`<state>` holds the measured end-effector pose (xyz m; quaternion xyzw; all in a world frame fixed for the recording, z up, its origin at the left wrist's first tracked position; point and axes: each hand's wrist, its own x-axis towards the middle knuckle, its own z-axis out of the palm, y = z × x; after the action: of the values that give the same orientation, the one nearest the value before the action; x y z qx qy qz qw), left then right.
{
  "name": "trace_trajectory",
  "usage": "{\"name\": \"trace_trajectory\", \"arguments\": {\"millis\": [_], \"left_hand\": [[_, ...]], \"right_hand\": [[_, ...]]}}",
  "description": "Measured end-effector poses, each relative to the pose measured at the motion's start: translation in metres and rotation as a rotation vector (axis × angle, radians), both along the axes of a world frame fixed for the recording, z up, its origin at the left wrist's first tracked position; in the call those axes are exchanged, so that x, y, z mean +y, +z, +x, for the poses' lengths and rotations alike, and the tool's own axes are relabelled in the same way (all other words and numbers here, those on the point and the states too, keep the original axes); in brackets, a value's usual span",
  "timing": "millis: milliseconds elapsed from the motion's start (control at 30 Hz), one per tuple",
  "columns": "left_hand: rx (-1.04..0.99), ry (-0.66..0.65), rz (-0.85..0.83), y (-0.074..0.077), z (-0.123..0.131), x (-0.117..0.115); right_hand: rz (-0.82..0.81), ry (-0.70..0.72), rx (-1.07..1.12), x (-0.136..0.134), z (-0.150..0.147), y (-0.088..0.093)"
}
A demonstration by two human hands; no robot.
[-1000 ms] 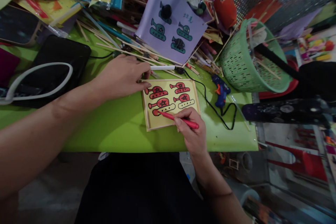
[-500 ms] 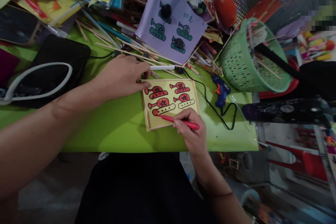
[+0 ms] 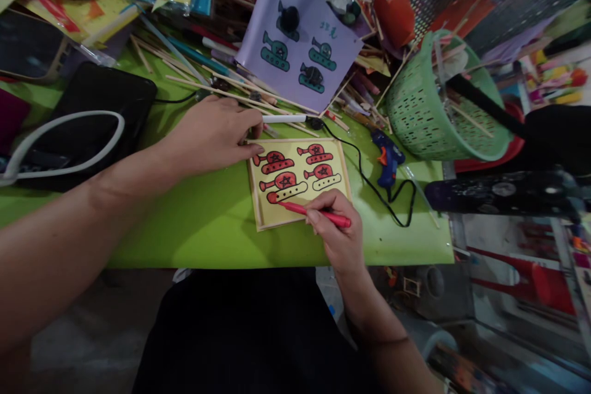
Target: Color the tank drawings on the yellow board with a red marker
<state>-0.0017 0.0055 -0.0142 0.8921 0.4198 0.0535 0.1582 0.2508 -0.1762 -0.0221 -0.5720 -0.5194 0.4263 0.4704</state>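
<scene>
A yellow card point(image 3: 295, 214) with a thin wooden border lies on the green tabletop. It bears several tank drawings outlined in black, the upper ones filled with red. My right hand point(image 3: 339, 225) is closed around a red felt-tip pen point(image 3: 295, 208), whose tip touches the track of the lower left tank, where a small red patch shows. My left hand point(image 3: 215, 135) rests at the card's upper left corner, fingers bent and thumb on its edge. Beside its index finger lies a white pen point(image 3: 284, 118); whether the fingers touch it I cannot tell.
Behind the card, a purple sheet point(image 3: 300, 43) with green tanks leans over wooden sticks point(image 3: 231, 89). A blue glue gun point(image 3: 388, 159) with a black cord and a green basket point(image 3: 410, 104) stand right. At left are a black device point(image 3: 101, 95) and white loop point(image 3: 69, 117).
</scene>
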Motion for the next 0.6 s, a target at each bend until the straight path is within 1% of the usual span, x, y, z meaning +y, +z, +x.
{"name": "trace_trajectory", "arguments": {"millis": [200, 400, 600], "left_hand": [[-0.017, 0.000, 0.018, 0.0006, 0.0002, -0.0009], [-0.007, 0.003, 0.000, 0.0051, 0.0002, -0.0014], [-0.031, -0.016, 0.018, 0.0045, -0.0006, -0.0013]], "right_hand": [[-0.012, -0.026, -0.011, 0.0009, -0.0005, 0.0007], [-0.011, -0.017, -0.009, 0.0007, -0.0012, 0.0010], [0.000, -0.005, -0.010, 0.0027, -0.0042, 0.0060]]}}
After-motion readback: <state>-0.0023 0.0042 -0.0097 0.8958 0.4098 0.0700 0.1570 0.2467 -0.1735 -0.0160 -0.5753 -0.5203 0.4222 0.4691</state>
